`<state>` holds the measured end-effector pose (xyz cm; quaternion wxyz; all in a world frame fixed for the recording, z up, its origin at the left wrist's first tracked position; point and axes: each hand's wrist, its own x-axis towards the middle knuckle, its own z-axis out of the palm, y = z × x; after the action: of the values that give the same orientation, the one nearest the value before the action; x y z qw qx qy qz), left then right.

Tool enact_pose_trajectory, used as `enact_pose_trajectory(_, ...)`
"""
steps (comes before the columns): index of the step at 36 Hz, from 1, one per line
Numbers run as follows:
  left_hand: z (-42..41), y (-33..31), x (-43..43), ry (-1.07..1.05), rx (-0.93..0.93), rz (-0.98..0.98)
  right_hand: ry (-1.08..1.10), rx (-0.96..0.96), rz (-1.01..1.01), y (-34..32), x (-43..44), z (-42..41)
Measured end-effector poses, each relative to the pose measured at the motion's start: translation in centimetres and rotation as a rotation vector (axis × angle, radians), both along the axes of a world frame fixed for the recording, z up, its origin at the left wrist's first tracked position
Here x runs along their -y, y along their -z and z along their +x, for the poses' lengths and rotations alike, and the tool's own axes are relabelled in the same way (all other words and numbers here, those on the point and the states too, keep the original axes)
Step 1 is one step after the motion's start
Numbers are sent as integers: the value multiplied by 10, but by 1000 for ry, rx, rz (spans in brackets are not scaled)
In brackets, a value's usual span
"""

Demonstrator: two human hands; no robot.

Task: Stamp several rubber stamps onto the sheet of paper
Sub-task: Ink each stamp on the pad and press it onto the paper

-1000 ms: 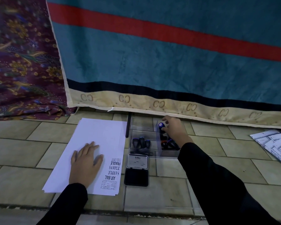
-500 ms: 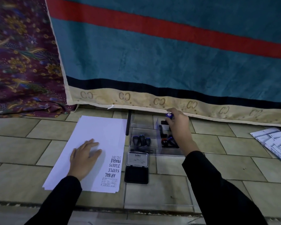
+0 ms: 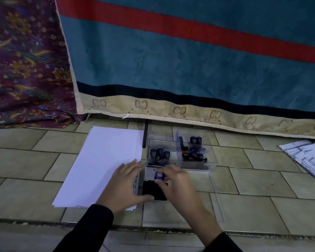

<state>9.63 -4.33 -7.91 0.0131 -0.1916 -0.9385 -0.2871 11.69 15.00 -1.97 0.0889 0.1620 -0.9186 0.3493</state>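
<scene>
the job looks begun but far from finished. the sheet of paper lies on the tiled floor at about nine o'clock from the open ink pad, and a few printed words show along its right edge, half hidden under the left hand; how many marks are there cannot be read. the rest of the sheet, towards ten and eleven o'clock, is blank, so there is plenty of room for more impressions. the left hand lies flat on the sheet's near right corner, fingers straight and spread, thumb reaching towards three o'clock to the pad's near edge. the right hand has its fingers curled round a blue-topped stamp, pinching it over the pad; whether the rubber face touches the ink is hidden. i judge this to be the inking step, with the press onto the sheet yet to come for this stamp. at twelve to one o'clock from the pad stands a clear box: three stamps wait upright in its left compartment and a loose heap of stamps fills the right one, so several appear unused. a pile of printed sheets lies well apart at three o'clock.
</scene>
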Motion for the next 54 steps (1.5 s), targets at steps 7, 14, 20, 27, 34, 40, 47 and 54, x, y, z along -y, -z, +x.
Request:
enact_pose_trajectory(7,0,11,-7,-7,26,-59,-39,-34,74,4,7,13)
enact_pose_trajectory(14,2,16,-8,-49,16,-69,-36,-34,121,7,9,17)
enact_pose_trajectory(20,4,15,-10,-60,15,-64,12,-19,86,8,9,17)
enact_pose_trajectory(27,5,15,-10,-66,3,-42,24,-5,65,7,9,10)
enact_pose_trajectory(34,6,17,-11,-70,-10,-30,40,-13,20,10,6,10)
enact_pose_trajectory(40,1,4,-1,-77,-54,23,8,-11,22,14,4,13)
enact_pose_trajectory(47,-18,9,39,-409,-62,-26,22,21,4,-1,7,-14)
enact_pose_trajectory(54,-20,20,42,-502,-12,-107,-39,-65,12,-8,41,-60)
